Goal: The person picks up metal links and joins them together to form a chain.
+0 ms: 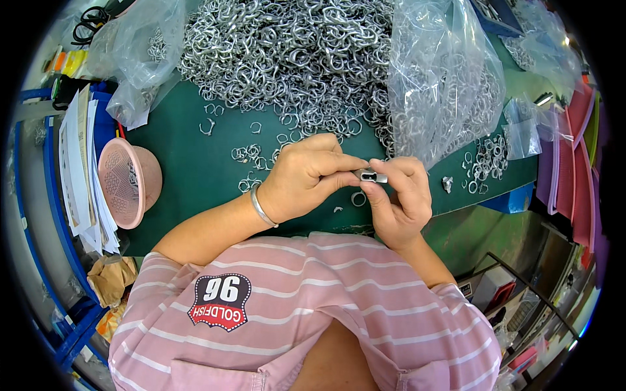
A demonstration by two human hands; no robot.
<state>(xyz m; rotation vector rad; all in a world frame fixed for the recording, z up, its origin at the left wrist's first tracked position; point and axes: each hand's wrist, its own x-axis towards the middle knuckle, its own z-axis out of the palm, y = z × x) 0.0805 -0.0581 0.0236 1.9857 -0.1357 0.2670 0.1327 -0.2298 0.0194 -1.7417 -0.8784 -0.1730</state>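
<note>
Metal pc (381, 178), 1: pinched betw. L hand (303, 173) & R hand (405, 201), prob. for steadiness; ring pile (287, 58) beyond hands, prob. for reach.

Pink striped shirt (287, 296), perhaps metal bangle (260, 207)

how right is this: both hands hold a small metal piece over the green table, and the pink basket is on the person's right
Not quite: the pink basket is on the person's left, as the head view shows. The rest holds: the left hand and right hand both hold a small metal piece over the green table.
</note>
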